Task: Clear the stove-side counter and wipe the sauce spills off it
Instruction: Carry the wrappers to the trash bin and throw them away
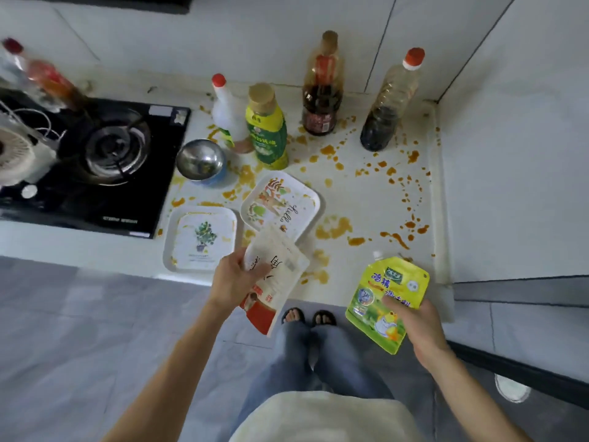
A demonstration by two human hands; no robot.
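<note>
White tiled walls close in a white counter (366, 199) that runs from a black gas stove (95, 161) on the left to the corner on the right; orange sauce spills (333, 228) dot and smear most of its surface, thickest between the bottles and the front edge. Four bottles stand along the back: a white bottle with a red cap (227, 113), a yellow-green bottle (267, 129) just beside it, a dark sauce bottle (322, 90), and a clear bottle with an orange cap (393, 100) near the corner. A steel bowl (200, 159) sits close to the stove; two square plates lie nearer the front, a plant-printed plate (200, 239) and a plate with a cartoon print (280, 202), both smeared.

The left hand (232, 282) is curled around a white and red pouch (274, 282), held tilted over the counter's front edge, its top corner overlapping the cartoon plate; the right hand (417, 327) grips a yellow-green spouted pouch (385, 301) by its lower side, thumb across the front, held at the counter's front edge near the right corner. Grey floor tiles, jeans and sandalled feet show below.
</note>
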